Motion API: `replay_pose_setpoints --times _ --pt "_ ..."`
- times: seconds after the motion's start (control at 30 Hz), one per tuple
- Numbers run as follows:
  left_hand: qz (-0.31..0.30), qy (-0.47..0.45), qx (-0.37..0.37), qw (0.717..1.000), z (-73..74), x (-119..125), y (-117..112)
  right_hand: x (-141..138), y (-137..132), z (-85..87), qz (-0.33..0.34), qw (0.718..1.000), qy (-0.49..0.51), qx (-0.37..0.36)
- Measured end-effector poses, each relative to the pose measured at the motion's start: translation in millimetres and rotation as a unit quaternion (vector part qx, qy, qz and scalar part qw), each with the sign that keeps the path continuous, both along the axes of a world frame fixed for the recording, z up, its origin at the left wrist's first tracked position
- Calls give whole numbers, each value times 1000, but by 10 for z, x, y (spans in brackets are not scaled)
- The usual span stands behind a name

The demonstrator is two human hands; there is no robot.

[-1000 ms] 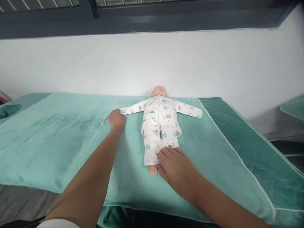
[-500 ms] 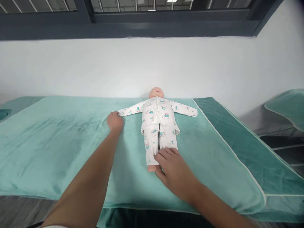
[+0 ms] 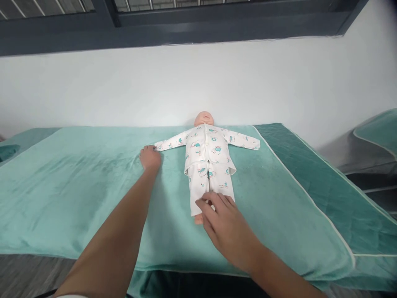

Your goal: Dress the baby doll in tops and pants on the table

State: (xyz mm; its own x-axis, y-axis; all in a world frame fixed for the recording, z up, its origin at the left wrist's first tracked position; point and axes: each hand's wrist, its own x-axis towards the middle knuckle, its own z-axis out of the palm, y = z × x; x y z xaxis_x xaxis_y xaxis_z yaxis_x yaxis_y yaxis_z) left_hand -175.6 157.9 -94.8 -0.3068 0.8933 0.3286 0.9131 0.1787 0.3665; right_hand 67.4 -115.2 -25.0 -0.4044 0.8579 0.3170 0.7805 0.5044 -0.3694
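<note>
A baby doll (image 3: 206,145) lies on its back, arms spread, in a white printed jacket and white printed trousers (image 3: 198,186). My left hand (image 3: 150,157) is on the bed at the end of the doll's left-side sleeve (image 3: 170,143). Its fingers are curled under, and whether they grip the cuff is hidden. Over the lower trouser legs hovers or rests my right hand (image 3: 228,225), fingers bent and apart, thumb away from them. It covers most of one lower leg; one bare foot (image 3: 198,219) shows beside it.
The bed has a light green plush cover (image 3: 93,186) and a darker green quilted part (image 3: 313,178) at the right. Behind stands a white wall (image 3: 155,87) below a dark window frame (image 3: 186,31). A green padded piece (image 3: 380,132) is at far right.
My right hand has shifted slightly left over the trouser legs, and its index finger has lifted and stretched out. My left hand stays at the sleeve end. The view has tilted slightly.
</note>
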Motion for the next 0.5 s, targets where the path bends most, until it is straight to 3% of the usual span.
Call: replay_pose_setpoints --times 0.27,0.4,0.5 --pt "0 1 0 1000 -7 -11 14 42 9 19 33 998 39 -35" --pt "-1 0 3 1000 -9 -9 11 317 -84 -56 -27 997 76 3" --pt "-1 -1 4 1000 -9 -6 10 493 -161 -224 -75 994 76 -4"
